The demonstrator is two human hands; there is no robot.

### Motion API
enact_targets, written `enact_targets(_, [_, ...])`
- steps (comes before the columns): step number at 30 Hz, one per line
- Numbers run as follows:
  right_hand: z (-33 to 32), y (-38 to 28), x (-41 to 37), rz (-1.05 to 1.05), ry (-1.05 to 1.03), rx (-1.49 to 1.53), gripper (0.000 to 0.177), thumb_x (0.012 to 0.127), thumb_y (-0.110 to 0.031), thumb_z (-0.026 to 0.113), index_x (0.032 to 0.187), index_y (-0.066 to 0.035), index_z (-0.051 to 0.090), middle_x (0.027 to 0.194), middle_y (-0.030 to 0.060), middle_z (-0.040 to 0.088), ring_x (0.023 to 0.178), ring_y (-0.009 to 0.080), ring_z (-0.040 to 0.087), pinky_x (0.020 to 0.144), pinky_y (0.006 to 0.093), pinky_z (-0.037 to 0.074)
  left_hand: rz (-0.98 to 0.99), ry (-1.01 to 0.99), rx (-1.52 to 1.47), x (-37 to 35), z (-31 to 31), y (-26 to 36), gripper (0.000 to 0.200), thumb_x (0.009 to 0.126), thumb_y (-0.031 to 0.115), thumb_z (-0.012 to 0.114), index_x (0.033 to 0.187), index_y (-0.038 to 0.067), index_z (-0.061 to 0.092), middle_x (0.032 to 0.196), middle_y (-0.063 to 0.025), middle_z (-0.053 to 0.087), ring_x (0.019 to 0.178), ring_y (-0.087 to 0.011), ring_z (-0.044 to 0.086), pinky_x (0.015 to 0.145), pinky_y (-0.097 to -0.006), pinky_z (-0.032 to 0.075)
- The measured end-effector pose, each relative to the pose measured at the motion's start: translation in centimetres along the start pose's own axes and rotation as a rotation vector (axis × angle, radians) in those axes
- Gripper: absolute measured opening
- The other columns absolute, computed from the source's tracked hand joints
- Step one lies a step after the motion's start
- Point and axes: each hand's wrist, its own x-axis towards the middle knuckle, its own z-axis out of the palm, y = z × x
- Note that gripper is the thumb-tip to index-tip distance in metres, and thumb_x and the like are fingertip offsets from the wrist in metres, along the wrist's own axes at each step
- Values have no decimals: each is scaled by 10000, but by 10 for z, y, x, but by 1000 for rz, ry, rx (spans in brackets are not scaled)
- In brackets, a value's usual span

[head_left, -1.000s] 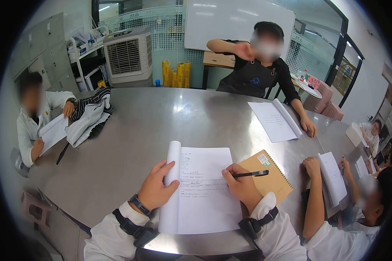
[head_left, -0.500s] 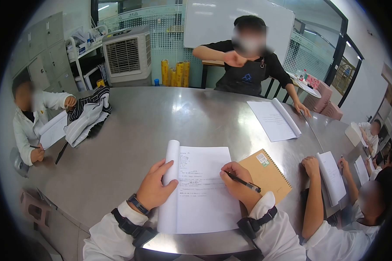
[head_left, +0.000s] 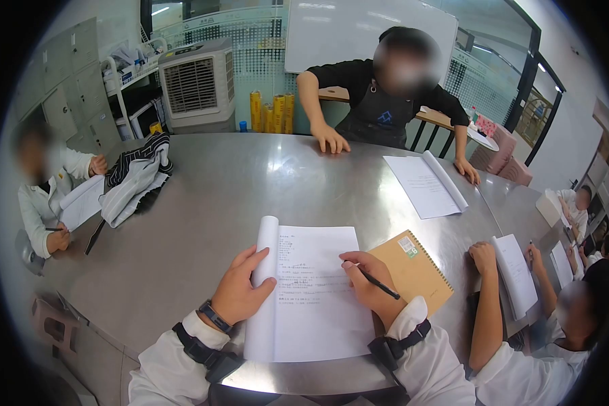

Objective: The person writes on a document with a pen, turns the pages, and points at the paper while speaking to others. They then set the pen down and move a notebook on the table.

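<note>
A stack of printed sheets [head_left: 325,328] lies in front of me, its left side rolled over into a tube. My left hand [head_left: 242,287] is closed around that rolled edge, thumb on top. In my right hand [head_left: 372,284] is a black pen [head_left: 380,283], gripped between thumb and fingers above the right side of the page. Handwritten marks stand among the printed lines. Partly behind my right hand lies a brown spiral notebook [head_left: 413,267] with a white and green label.
The metal table [head_left: 203,196] curves around me. Across it a person in a dark apron [head_left: 379,111] leans on the top beside another paper stack [head_left: 423,186]. A striped cloth [head_left: 139,179] lies left. People with papers [head_left: 517,277] sit left and right.
The person opposite has lowered a raised hand onto the table and leaned forward. In my right hand the pen has tilted slightly. My left hand stays on the rolled sheets.
</note>
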Motion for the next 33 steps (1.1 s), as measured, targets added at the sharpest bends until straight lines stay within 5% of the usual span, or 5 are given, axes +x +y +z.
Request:
enact_targets(5, [0, -5, 0, 73, 23, 116, 219, 1007, -171, 657, 1089, 30, 682, 896, 78, 688, 707, 128, 611, 662, 278, 500, 3, 2, 2, 0, 0, -1, 620, 917, 182, 733, 1483, 1, 557, 1571, -282, 432, 1331, -404, 576, 1084, -416, 507])
enact_targets(8, [-11, -27, -8, -203, 34, -320, 181, 988, -115, 661, 1095, 29, 683, 922, 104, 695, 678, 155, 603, 671, 291, 511, -2, -3, -12, 0, 0, 0, 620, 916, 178, 734, 1483, 2, 557, 1570, -284, 434, 1332, -404, 574, 1083, -414, 505])
enact_targets(14, [-21, 0, 4, -541, 110, -473, 326, 929, -81, 710, 1254, -101, 729, 1217, 191, 688, 1019, 357, 687, 873, 404, 568, 42, 23, -39, 1, 4, -10, 619, 907, 156, 743, 1478, 2, 559, 1563, -288, 441, 1330, -397, 572, 1086, -414, 500])
enact_targets(22, [-6, 8, -13, -396, -301, -842, 652, 1035, -480, 594, 1596, -175, 460, 1667, 268, 334, 1513, 561, 304, 1235, 650, 236, 54, 23, -108, 1, 7, -16, 610, 900, 121, 745, 1467, -3, 555, 1550, -281, 444, 1346, -401, 552, 1112, -434, 484])
enact_targets(33, [-97, 27, -5, -192, 216, -573, 572, 992, -403, 690, 1349, 40, 629, 1324, 298, 657, 1274, 480, 600, 1085, 485, 482, 46, 31, -77, 3, 5, -18, 601, 888, 115, 746, 1451, 0, 568, 1534, -277, 454, 1318, -397, 568, 1095, -430, 496])
